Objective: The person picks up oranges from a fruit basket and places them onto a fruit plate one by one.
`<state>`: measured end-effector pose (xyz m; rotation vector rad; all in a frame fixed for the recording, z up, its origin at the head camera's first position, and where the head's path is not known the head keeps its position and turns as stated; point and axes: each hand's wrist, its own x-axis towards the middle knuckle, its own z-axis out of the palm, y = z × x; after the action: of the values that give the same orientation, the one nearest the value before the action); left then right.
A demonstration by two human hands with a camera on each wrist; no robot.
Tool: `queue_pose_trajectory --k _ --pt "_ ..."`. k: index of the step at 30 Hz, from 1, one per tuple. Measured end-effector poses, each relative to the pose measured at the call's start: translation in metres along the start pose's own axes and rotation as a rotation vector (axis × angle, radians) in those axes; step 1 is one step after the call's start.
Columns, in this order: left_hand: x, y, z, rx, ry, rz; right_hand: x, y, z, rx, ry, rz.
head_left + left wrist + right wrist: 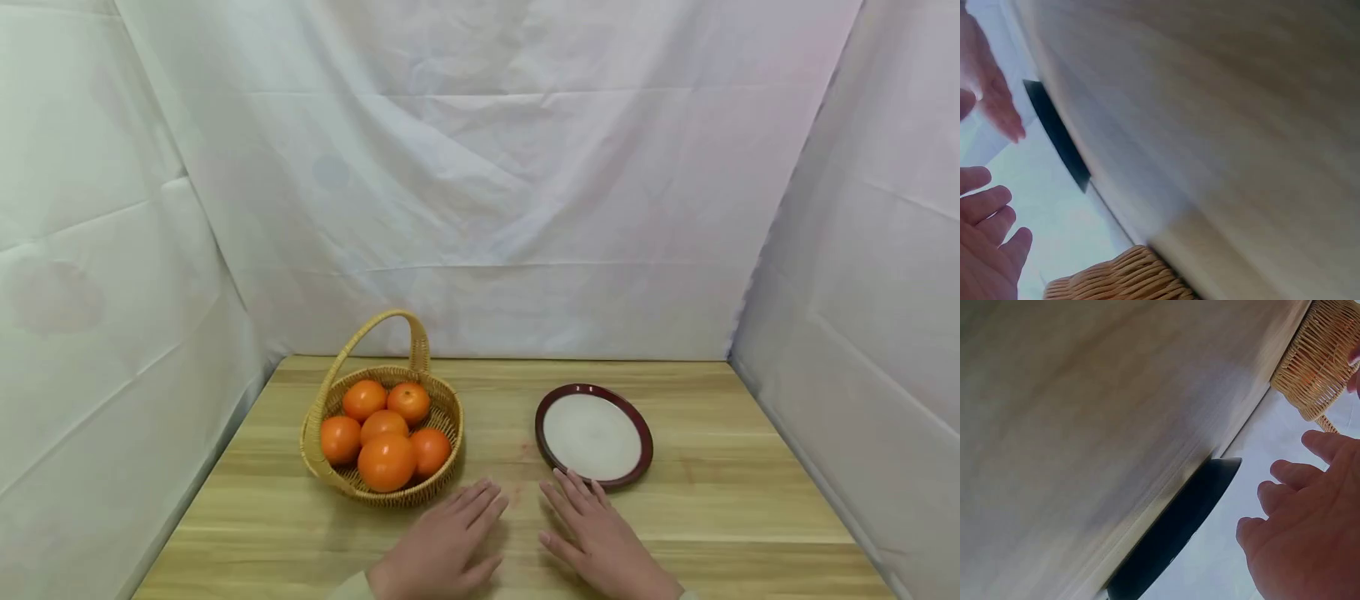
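My left hand (448, 542) is held over the front of the table with its fingers extended, just right of a wicker basket (448, 483). It holds nothing. Several oranges (387, 462) lie in the basket, whose arched handle (367, 327) stands up. My right hand (600, 542) also has its fingers stretched out and holds nothing. Its fingertips are nearest to the front rim of a round plate (596, 437) with a white middle and dark red rim. In the right wrist view the plate (1175, 528) shows its dark side, with the right hand (1310, 519) apart from it.
The wooden table (495, 400) carries the basket at left and the plate at right. White cloth hangs behind (487, 208) and along both sides, closing in the table.
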<state>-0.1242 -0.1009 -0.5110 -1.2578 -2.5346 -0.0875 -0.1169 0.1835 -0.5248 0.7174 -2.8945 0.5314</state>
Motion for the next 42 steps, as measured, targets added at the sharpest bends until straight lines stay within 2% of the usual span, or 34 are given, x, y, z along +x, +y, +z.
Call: queue_pose_trajectory --k 6,10,14,22,27,31,36,42 --pt "0.007 -0.008 -0.016 0.054 0.265 0.004 0.001 0.001 0.0 0.037 -0.026 0.0" --pt "0.01 -0.02 -0.03 0.097 0.332 -0.027 0.003 0.001 0.001 0.058 -0.04 0.022" --pt "0.007 -0.031 -0.04 0.124 0.365 -0.066 0.005 0.001 0.002 0.072 -0.052 0.037" --pt "0.006 -0.044 -0.047 0.138 0.372 -0.184 0.003 0.004 -0.002 0.059 -0.047 0.041" --pt "0.004 -0.053 -0.049 0.183 0.387 -0.222 0.003 0.006 -0.003 0.062 -0.038 0.029" --pt "0.001 -0.059 -0.05 0.204 0.357 -0.259 0.003 0.006 -0.002 0.057 -0.035 0.042" --pt "-0.002 -0.065 -0.053 0.176 0.313 -0.327 0.003 0.006 -0.001 0.062 -0.022 0.035" --pt "-0.006 -0.07 -0.054 0.149 0.261 -0.372 0.002 0.007 -0.002 0.064 -0.037 0.024"
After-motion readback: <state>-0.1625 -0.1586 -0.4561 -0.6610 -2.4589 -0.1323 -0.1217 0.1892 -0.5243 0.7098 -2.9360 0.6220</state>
